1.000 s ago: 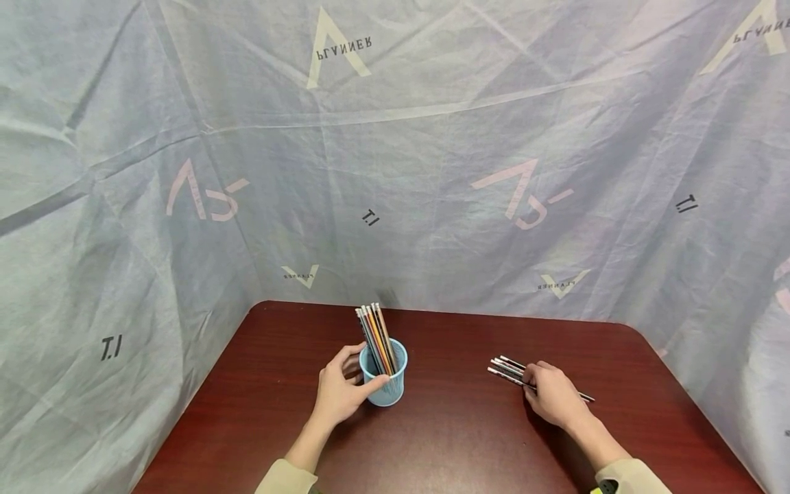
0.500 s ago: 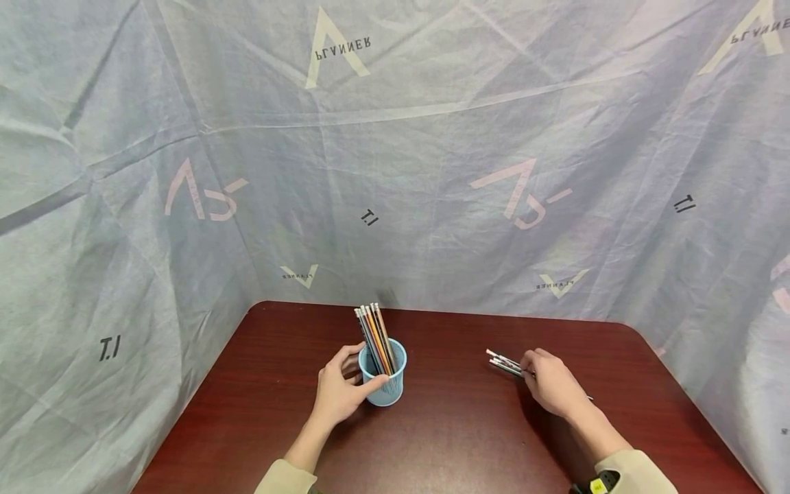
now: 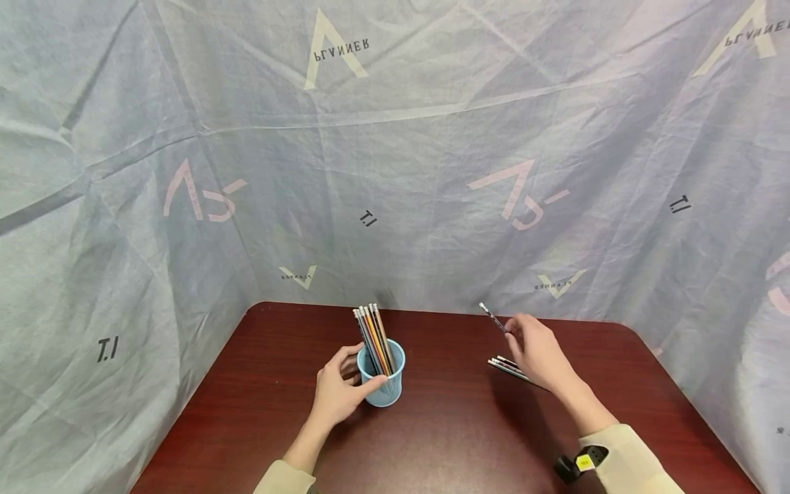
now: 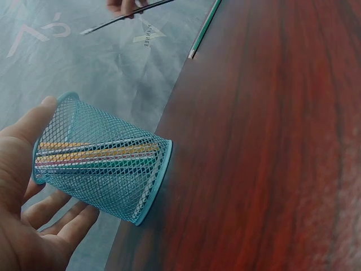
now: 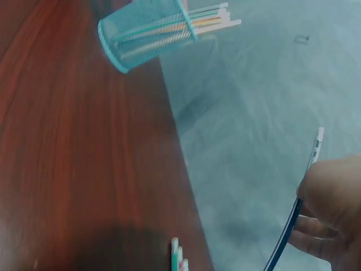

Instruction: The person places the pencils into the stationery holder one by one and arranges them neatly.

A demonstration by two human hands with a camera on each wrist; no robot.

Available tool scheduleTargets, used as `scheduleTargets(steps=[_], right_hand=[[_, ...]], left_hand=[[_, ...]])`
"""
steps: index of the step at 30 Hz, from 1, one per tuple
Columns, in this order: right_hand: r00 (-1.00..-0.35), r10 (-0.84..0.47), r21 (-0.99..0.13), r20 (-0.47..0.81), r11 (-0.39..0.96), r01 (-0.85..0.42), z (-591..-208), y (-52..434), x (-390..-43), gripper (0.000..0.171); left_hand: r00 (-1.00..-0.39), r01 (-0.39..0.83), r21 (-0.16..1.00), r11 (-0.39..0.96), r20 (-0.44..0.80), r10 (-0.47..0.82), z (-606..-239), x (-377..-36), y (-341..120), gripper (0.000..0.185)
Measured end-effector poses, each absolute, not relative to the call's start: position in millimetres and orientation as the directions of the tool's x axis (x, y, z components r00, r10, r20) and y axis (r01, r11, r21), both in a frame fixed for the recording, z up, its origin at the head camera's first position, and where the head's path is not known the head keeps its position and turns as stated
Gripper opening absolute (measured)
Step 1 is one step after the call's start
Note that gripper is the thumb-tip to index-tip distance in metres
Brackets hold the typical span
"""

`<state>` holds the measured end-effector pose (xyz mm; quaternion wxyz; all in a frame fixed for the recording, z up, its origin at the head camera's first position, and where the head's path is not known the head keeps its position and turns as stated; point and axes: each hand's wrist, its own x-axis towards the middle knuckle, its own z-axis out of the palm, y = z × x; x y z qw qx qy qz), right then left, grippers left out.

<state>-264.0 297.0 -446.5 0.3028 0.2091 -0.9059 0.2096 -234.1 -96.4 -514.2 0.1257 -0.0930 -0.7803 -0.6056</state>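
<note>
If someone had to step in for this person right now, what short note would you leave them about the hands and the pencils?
Left hand: wrapped around the blue mesh cup, steadying it upright on the table.
Right hand: raised above the table, pinching one dark pencil with its white tip pointing up and to the left.
Pencils in the cup: a bunch already stands in it.
Loose pencils: a few lie flat on the table under the right hand.
Done: several pencils are in the cup, one more is lifted.
Left, probably: drop the held pencil into the cup, then the loose ones.
</note>
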Motion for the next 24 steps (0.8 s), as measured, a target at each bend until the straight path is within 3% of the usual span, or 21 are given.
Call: scheduleTargets(steps=[24], right_hand=[[-0.661, -0.229, -0.428, 0.715, 0.604, -0.672, -389.8, 162.6, -249.0, 0.009]], left_hand=[[-0.951, 0.293, 0.920, 0.260, 0.307, -0.015, -513.9, -232.6, -96.0, 0.071]])
